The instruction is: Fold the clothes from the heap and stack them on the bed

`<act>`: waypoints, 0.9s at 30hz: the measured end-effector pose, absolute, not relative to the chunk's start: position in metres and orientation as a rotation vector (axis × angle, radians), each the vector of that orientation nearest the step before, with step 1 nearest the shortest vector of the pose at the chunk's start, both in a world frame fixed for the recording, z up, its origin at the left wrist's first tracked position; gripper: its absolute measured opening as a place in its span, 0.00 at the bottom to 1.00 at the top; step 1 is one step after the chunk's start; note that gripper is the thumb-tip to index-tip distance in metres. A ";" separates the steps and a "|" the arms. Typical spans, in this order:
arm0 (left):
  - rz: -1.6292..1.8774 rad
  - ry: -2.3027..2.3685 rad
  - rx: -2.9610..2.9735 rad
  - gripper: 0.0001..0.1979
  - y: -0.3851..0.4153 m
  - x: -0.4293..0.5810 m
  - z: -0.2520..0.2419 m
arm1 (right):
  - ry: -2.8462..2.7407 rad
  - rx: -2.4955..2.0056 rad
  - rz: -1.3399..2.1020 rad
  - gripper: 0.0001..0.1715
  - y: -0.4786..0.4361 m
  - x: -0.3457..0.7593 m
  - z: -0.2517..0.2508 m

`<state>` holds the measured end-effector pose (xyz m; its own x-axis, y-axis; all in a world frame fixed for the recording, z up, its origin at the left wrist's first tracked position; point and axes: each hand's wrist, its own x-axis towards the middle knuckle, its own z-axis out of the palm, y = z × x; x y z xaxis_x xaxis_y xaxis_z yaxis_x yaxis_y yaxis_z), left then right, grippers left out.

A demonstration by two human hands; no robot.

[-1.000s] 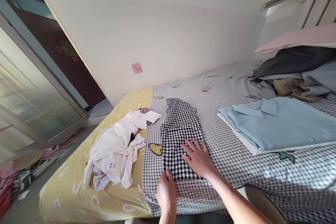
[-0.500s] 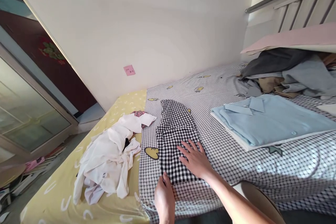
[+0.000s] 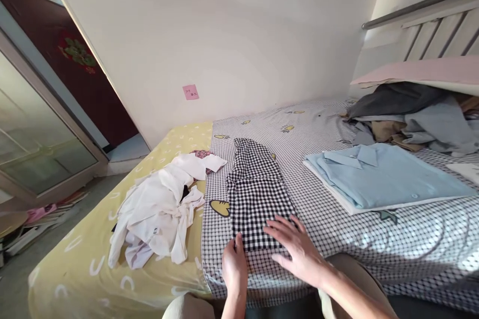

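I have the left hand [image 3: 234, 265] pinching a checked garment [image 3: 256, 197] at one near corner on the bed [image 3: 84, 254]; the right hand [image 3: 298, 253], fingers spread, grips nothing.

A garment [image 3: 258, 184] is lying on the bed [image 3: 292, 159] before the person, with the left hand [image 3: 235, 264] at its near left corner and the right hand [image 3: 299, 254] over its near right one. A clothes heap [image 3: 153, 212] is lying left of it, and a shirt [image 3: 392, 177] is resting to the right (another pile [image 3: 396, 102] is sitting behind that).
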<state>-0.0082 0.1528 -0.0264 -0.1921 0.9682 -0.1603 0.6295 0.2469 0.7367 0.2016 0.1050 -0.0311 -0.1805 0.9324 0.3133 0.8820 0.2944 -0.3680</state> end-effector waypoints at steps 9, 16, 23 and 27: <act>0.872 1.695 1.327 0.31 0.162 -0.008 -0.024 | -2.086 -1.571 0.050 0.34 0.109 0.236 -0.036; 0.591 1.785 1.579 0.27 0.142 -0.015 -0.024 | -2.119 -1.479 0.474 0.25 0.086 0.264 -0.027; 0.214 1.935 1.704 0.22 0.125 -0.022 -0.018 | -1.983 -1.673 0.746 0.24 0.090 0.244 0.037; 0.097 1.970 1.819 0.29 0.134 -0.019 0.001 | -1.874 -1.778 0.519 0.34 0.154 0.215 0.042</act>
